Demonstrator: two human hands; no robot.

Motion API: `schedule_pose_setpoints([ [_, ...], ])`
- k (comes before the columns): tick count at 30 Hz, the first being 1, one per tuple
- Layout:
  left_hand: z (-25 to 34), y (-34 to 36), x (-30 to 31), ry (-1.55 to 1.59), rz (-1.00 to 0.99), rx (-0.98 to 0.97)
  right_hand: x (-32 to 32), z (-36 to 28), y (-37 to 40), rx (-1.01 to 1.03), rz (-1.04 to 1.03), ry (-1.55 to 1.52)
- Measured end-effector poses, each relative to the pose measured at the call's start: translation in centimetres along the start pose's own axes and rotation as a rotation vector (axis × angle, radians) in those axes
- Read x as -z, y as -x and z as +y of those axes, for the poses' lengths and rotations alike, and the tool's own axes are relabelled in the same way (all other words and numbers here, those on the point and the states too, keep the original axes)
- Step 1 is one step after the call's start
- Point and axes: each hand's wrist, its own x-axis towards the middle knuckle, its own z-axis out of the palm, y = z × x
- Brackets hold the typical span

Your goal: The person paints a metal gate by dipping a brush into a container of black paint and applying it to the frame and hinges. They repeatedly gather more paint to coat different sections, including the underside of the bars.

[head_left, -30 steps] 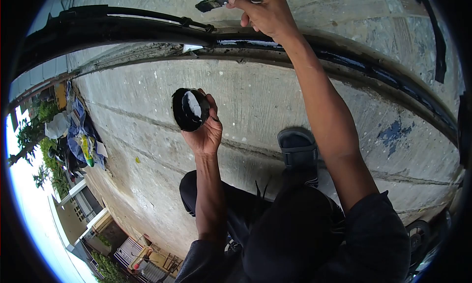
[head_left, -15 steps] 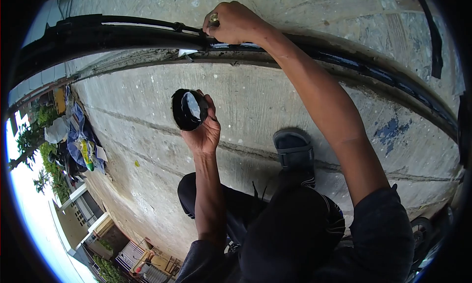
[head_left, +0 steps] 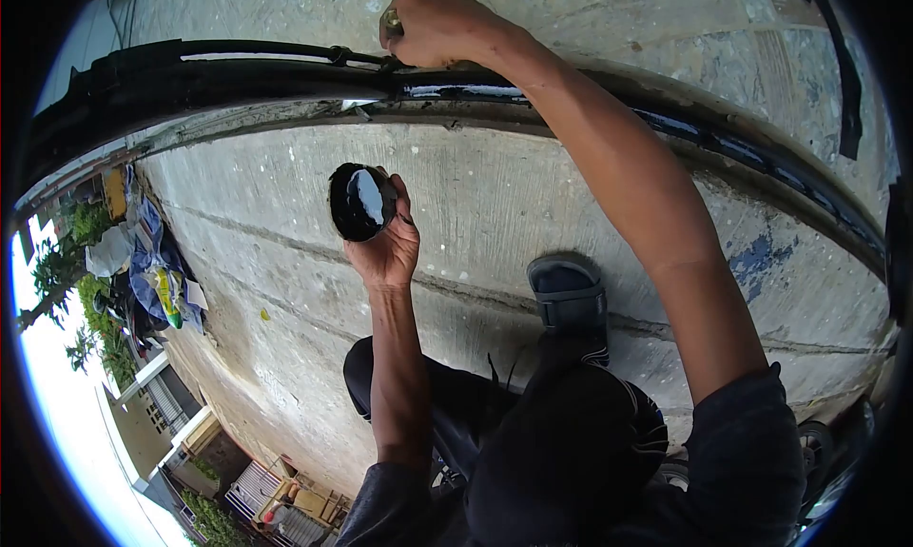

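My left hand (head_left: 385,257) is wrapped round a small round can (head_left: 340,209), tilted so its mouth shows; glossy black liquid, likely paint, shines inside. My right hand (head_left: 439,26) is closed beside the long black bar (head_left: 238,83), at the far side of its upper edge. Whatever its fingers grip is hidden behind the hand. Wet-looking, reflective black covers the bar to the right of the fingers. A thinner black rod (head_left: 266,48) runs along the bar's left part and meets it near my right hand.
Concrete ground (head_left: 475,195) with paint spots lies under my hands. My sandalled foot (head_left: 568,290) rests on it. Cloth and plastic (head_left: 162,271) are heaped at the left, near plants. A dark strip (head_left: 842,81) lies at the upper right, and a wheel (head_left: 815,447) shows lower right.
My right hand has shifted slightly up and left along the bar. The can in my left hand has moved a little left and up, its tilt slightly changed.
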Motion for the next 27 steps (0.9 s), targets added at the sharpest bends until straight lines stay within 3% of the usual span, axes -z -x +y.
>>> schedule_pose_setpoints([
  [2,0.2,-0.5,0.2,0.001,0.008,0.007,2.0,-0.3,-1.0,0.039,-0.055,0.061],
  [5,1.0,-1.1,0.8,0.0,0.034,-0.002,5.3,-0.7,-2.7,0.003,-0.181,-0.092],
  [6,1.1,-1.3,0.8,0.003,0.037,0.004,4.1,-0.3,-3.8,-0.053,-0.201,-0.22],
  [10,1.5,-1.8,1.3,0.011,0.111,-0.015,2.0,0.9,-6.1,0.043,-0.286,-0.215],
  [13,1.6,-1.5,1.4,0.042,0.161,0.0,3.8,1.8,-6.6,0.017,-0.339,-0.434],
  [14,1.7,-1.5,1.5,0.057,0.165,0.016,3.3,2.2,-7.9,-0.036,-0.361,-0.384],
  [17,1.7,-1.2,1.6,0.098,0.179,0.041,2.5,2.3,-8.6,0.062,-0.406,-0.452],
  [20,1.9,-1.0,1.3,0.134,0.198,0.028,3.5,2.0,-8.8,0.015,-0.345,-0.59],
  [23,1.9,-1.1,0.9,0.132,0.175,0.036,6.1,1.4,-8.3,0.125,-0.422,-0.52],
  [24,1.8,-1.4,1.0,0.14,0.152,0.035,6.0,0.0,-8.4,-0.05,-0.454,-0.447],
  [27,1.6,-1.3,1.2,0.167,0.13,0.022,7.3,-0.4,-7.9,-0.15,-0.371,-0.568],
])
